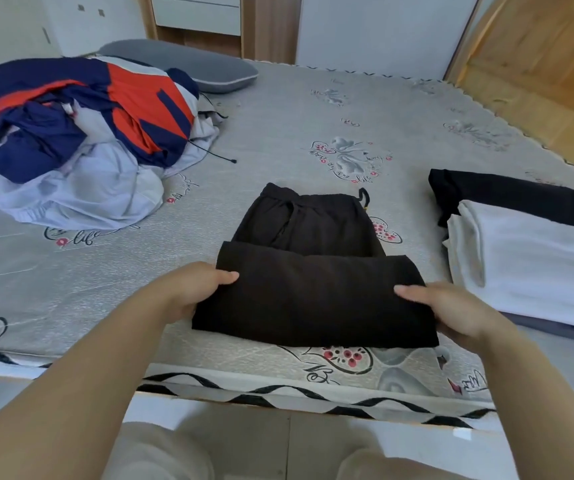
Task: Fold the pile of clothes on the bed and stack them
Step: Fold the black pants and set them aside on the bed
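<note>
Black pants (313, 271) are lying on the bed (278, 133), with the left hand (195, 292) and right hand (451, 313) gripping their folded near part at each side

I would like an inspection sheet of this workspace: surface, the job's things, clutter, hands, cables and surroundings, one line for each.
Surface: bed with a grey printed sheet, wavy black trim at the near edge.
Job's things: black trousers in the middle, lower part folded up toward the waistband; unfolded pile of navy, orange and white clothes at far left; folded stack, white on black, at right.
Clutter: grey pillow behind the pile.
Hands: left hand grips the fold's left edge; right hand grips its right edge.
Cables: nothing seen; only a black drawstring trailing from the pile.
Surroundings: wooden cabinets behind the bed, wooden floor at right.
</note>
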